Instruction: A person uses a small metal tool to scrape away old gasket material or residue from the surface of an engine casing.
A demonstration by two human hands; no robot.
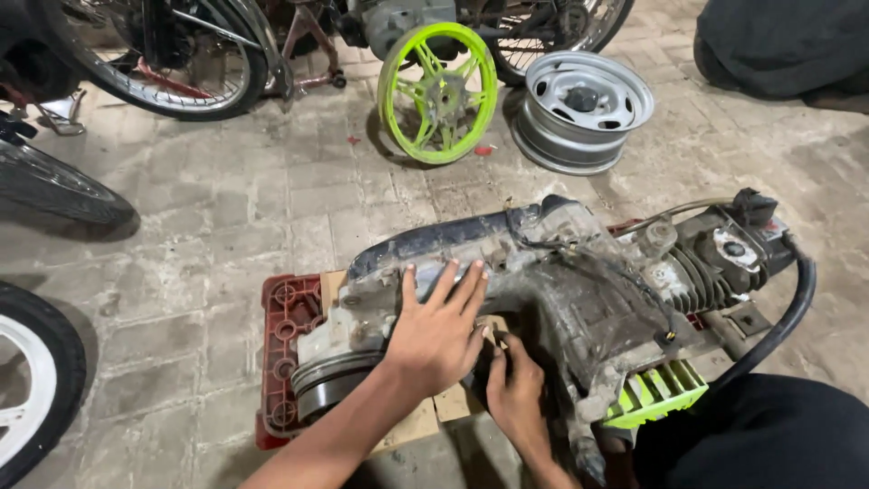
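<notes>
At the far left a black tyre with a white rim point(23, 389) cuts into the frame on the paved brick floor point(208, 208), and another dark tyre point(54, 186) lies above it. A spoked motorcycle wheel point(172, 63) stands at the top left.

A red plastic crate point(285, 353) sits on the floor with a sheet of cardboard point(416, 421) over it, and a grimy scooter engine point(543, 281) rests across both, its round drum end point(330, 380) to the left and its finned cylinder point(706, 272) to the right.

The left hand point(439, 330) lies flat on the engine's casing near the drum end, palm down, fingers point(457, 285) straight and slightly spread, gripping nothing. Just right of it and lower, the right hand point(516, 389) reaches in under the middle of the casing; its fingers point(507, 349) are curled close together at a small part there, but what they pinch is too hidden to tell.

Behind the engine a bright green alloy wheel point(439, 91) stands upright, and a silver steel rim point(579, 109) leans just right of it. A bright green finned cover point(656, 394) shows at the engine's lower right, and a thick black hose point(778, 317) curves round from the cylinder end.
</notes>
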